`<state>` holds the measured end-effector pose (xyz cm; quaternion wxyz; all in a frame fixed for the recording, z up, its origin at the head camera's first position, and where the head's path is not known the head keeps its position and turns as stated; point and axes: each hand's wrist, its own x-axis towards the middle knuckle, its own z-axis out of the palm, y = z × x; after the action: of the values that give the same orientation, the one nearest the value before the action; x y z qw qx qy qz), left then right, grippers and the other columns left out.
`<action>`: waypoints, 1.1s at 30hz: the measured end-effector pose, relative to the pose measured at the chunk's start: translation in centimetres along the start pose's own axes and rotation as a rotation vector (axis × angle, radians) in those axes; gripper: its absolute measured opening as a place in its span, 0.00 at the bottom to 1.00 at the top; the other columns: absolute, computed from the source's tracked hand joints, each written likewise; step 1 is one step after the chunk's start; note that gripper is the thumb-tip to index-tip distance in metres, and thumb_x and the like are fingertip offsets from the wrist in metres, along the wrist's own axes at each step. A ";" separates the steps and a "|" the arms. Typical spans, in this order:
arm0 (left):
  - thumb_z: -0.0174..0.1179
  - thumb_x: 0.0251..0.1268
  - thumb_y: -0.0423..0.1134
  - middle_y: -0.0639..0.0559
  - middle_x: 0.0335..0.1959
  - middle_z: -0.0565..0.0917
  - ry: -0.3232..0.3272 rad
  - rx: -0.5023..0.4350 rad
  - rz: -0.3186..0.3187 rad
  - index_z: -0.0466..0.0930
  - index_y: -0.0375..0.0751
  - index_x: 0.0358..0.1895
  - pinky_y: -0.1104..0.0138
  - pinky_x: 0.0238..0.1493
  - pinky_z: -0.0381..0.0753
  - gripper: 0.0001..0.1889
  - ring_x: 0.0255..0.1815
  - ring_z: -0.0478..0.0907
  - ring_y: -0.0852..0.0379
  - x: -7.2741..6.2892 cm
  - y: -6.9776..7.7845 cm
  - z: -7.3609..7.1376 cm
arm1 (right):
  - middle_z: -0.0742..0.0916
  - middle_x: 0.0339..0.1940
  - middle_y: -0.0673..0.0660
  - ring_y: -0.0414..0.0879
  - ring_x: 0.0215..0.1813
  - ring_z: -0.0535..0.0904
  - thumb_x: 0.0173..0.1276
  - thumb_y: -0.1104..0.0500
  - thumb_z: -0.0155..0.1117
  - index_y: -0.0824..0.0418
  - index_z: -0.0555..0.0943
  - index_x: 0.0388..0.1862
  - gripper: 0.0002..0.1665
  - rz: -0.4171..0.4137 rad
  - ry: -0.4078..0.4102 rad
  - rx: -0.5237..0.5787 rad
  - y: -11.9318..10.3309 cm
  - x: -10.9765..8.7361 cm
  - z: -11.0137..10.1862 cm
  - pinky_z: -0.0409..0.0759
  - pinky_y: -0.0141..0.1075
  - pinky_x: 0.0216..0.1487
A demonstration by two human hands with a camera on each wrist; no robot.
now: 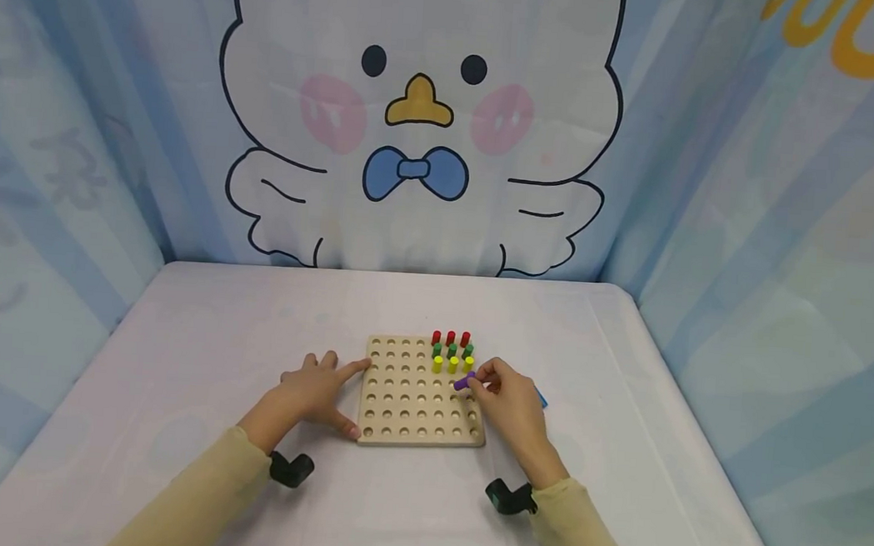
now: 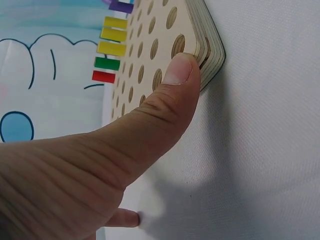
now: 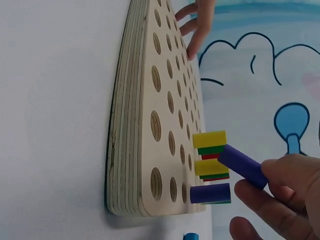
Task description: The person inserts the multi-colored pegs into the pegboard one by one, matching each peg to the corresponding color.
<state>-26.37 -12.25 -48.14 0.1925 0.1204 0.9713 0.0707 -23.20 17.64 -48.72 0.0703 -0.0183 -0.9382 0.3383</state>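
While the left hand [image 1: 310, 389] steadies the square, pale wooden board with round holes [image 1: 399, 400], its fingers spread and holding nothing, with the thumb pressing the near left corner, the right hand [image 1: 511, 407] pinches a slim purple cylindrical peg [image 3: 243, 166] between thumb and fingertip. The pinched peg is tilted and clear of any hole, above the board's right side. Three red pegs [image 1: 451, 338], three green pegs [image 1: 452, 351] and three yellow pegs [image 1: 453, 364] stand in successive rows at the far right; a second purple peg [image 3: 210, 193] stands upright beside the yellow row. A blue object [image 1: 543, 400], partly hidden, lies beyond the right hand on the white-covered table [image 1: 643, 469]. The step in hand appears to be filling a purple row; the next move would call for turning the pinched peg upright, aligning it over a vacant neighbouring hole and lowering it.
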 end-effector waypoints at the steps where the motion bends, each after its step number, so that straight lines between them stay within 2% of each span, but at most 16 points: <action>1: 0.81 0.37 0.68 0.35 0.70 0.68 0.000 -0.002 -0.001 0.60 0.62 0.81 0.30 0.56 0.75 0.62 0.63 0.68 0.33 0.0 0.0 0.0 | 0.89 0.36 0.52 0.46 0.39 0.81 0.70 0.53 0.72 0.52 0.81 0.39 0.07 0.006 0.013 0.004 -0.1 0.1 0.1 0.79 0.39 0.41; 4: 0.80 0.38 0.68 0.35 0.70 0.68 -0.001 -0.008 -0.002 0.59 0.63 0.81 0.30 0.57 0.74 0.62 0.65 0.68 0.33 0.0 -0.1 0.0 | 0.90 0.39 0.53 0.48 0.41 0.82 0.70 0.52 0.72 0.51 0.82 0.40 0.07 0.014 0.042 0.007 -0.3 0.5 0.4 0.78 0.41 0.43; 9: 0.80 0.38 0.68 0.35 0.71 0.67 0.000 -0.002 0.003 0.58 0.63 0.82 0.28 0.57 0.73 0.62 0.66 0.67 0.32 0.1 -0.1 0.0 | 0.91 0.43 0.56 0.48 0.37 0.80 0.70 0.54 0.72 0.52 0.82 0.42 0.07 0.009 0.059 0.049 -0.2 1.0 0.7 0.72 0.37 0.35; 11: 0.80 0.38 0.69 0.35 0.71 0.67 0.001 0.001 -0.001 0.58 0.63 0.82 0.28 0.56 0.74 0.62 0.66 0.68 0.32 0.2 -0.2 0.1 | 0.92 0.44 0.56 0.47 0.37 0.80 0.70 0.55 0.72 0.53 0.83 0.42 0.07 0.002 0.056 0.065 -0.2 1.1 0.9 0.72 0.37 0.35; 17: 0.80 0.36 0.69 0.34 0.71 0.68 0.005 0.002 -0.009 0.59 0.62 0.82 0.27 0.56 0.73 0.63 0.63 0.69 0.33 0.1 -0.2 0.2 | 0.92 0.45 0.56 0.51 0.49 0.87 0.71 0.55 0.72 0.52 0.83 0.41 0.05 -0.018 0.059 0.083 -0.1 1.3 1.4 0.81 0.46 0.48; 23: 0.80 0.36 0.69 0.34 0.70 0.68 0.007 0.004 -0.005 0.59 0.62 0.81 0.25 0.56 0.71 0.63 0.64 0.68 0.32 0.0 -0.2 0.2 | 0.92 0.47 0.54 0.54 0.56 0.87 0.71 0.55 0.71 0.51 0.84 0.42 0.04 -0.024 0.048 0.097 -0.2 1.3 1.7 0.82 0.51 0.57; 33: 0.80 0.37 0.69 0.35 0.71 0.67 0.005 0.005 -0.002 0.58 0.63 0.82 0.25 0.57 0.71 0.62 0.64 0.68 0.32 0.2 -0.2 0.3 | 0.93 0.44 0.51 0.52 0.54 0.88 0.71 0.54 0.72 0.50 0.86 0.41 0.04 -0.045 0.058 0.083 0.0 1.4 1.8 0.81 0.47 0.51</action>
<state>-26.47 -12.41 -48.54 0.1896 0.1200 0.9721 0.0683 -24.84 16.64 -49.92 0.1055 -0.0041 -0.9212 0.3744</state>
